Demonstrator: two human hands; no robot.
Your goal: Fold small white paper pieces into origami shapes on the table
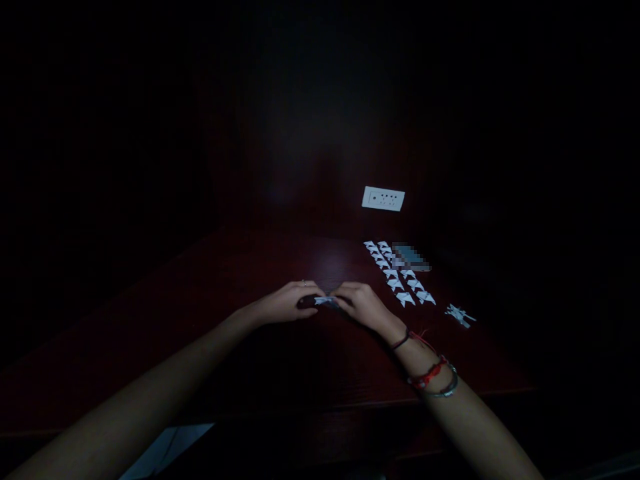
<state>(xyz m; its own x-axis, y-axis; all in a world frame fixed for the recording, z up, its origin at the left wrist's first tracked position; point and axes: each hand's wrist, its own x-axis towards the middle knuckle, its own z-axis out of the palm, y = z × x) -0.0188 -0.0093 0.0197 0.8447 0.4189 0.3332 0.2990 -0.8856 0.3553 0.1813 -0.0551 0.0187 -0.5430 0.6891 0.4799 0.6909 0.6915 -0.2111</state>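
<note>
A small piece of folded white paper [326,301] is held just above the dark red table, between my two hands. My left hand [293,301] pinches its left end with thumb and fingers, and a ring shows on one finger. From the other side my right hand [364,305] grips the right end, fingertips bent over it. Both hands partly cover the paper, so its full shape is hidden. To the right, several folded white paper pieces [394,283] lie in two slanting rows on the table.
A small heap of white paper strips [460,316] lies at the right. Beside the rows rests a flat, blurred-out object [413,257], perhaps a phone. A white wall socket [383,199] sits on the dark wall behind the table [240,373]. Surroundings are very dark.
</note>
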